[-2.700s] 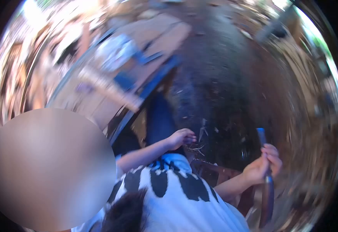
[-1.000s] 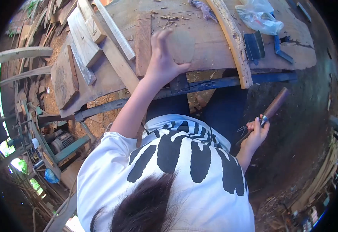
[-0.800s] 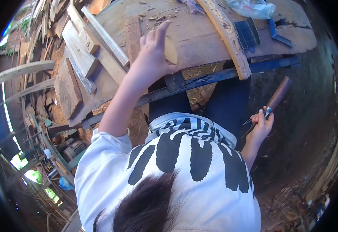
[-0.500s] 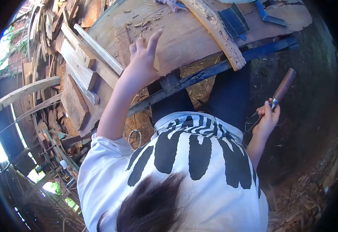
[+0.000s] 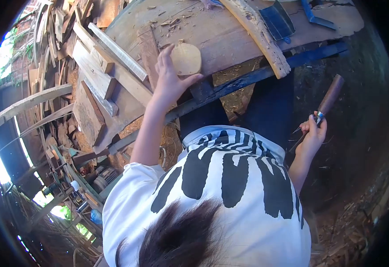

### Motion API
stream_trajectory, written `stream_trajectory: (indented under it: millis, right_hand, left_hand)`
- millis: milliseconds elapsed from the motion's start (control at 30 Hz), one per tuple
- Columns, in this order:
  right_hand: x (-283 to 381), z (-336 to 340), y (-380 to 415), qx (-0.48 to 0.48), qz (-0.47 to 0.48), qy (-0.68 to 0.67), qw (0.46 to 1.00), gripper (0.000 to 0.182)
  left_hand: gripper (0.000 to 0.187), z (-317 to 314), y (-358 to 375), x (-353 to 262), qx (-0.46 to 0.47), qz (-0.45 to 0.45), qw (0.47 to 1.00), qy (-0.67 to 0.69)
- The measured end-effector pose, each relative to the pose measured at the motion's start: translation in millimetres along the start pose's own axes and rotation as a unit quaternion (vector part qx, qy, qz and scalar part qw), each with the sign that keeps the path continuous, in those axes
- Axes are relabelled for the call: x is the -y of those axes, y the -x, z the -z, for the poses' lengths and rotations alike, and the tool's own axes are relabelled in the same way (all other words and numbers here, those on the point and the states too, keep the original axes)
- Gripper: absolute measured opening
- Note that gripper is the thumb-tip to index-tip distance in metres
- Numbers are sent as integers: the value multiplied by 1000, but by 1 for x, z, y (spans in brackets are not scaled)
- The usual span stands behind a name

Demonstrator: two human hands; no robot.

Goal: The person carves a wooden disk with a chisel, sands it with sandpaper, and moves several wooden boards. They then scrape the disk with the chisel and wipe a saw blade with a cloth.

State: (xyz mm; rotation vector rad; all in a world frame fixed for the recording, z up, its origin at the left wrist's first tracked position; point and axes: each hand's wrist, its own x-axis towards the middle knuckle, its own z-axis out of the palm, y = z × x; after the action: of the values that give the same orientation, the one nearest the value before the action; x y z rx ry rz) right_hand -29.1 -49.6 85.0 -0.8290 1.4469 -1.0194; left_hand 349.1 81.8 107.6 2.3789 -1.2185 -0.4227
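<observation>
My left hand [image 5: 171, 78] is open over the front edge of the wooden worktop [image 5: 225, 42], thumb and fingers spread beside a round, pale wooden piece [image 5: 187, 58]. That piece lies on the worktop, just beyond my thumb. Off to the right, away from the worktop, my right hand [image 5: 313, 135] is closed around a tool with a thick brown wooden handle [image 5: 332, 94] and a metal collar. The handle points up and away from me. The tool's other end is mostly hidden by my hand.
A long rough wooden strip [image 5: 259, 38] crosses the worktop, beside a dark blue dustpan-like piece [image 5: 277, 21] and a blue angled bar [image 5: 316, 18]. Boards [image 5: 92, 69] lie at the left. A dark beam [image 5: 230, 85] runs along the front edge. Machinery [image 5: 105, 178] stands lower left.
My left hand has moved slightly right and down, and its raised fingers have lowered. The round wooden piece, mostly hidden before, now shows. My right hand still holds the tool.
</observation>
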Motion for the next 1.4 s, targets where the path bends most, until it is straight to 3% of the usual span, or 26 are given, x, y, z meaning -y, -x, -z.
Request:
stream_trajectory:
  millis: [67,233,533,600,800,1100,1400]
  right_hand:
    - [2,-4,2,9,3,3,1000,24]
    - [8,-17,7,34,9,23,999,25]
    - [7,-39,14,56,14,62,996,27]
    - [7,-44,16,64,12,63,996,27]
    - [5,-51,18,73,13,70,995,26]
    - [2,-51,21,84,18,79,993,24]
    - [5,-56,24,68,1,84,994,26]
  left_hand:
    - [112,-19,8,16,-41,-42,998,-2]
    - [107,-11,21,13,-25,-24,999,21]
    - [91,-5,15,24,-41,-79,991,-100]
    - [78,-10,14,32,-49,-139,982,-121]
    - [55,-18,14,37,-107,-191,972,-87]
    - [51,-22,18,32,-97,-148,984,15]
    - [43,-18,15,35,-77,-163,983,39]
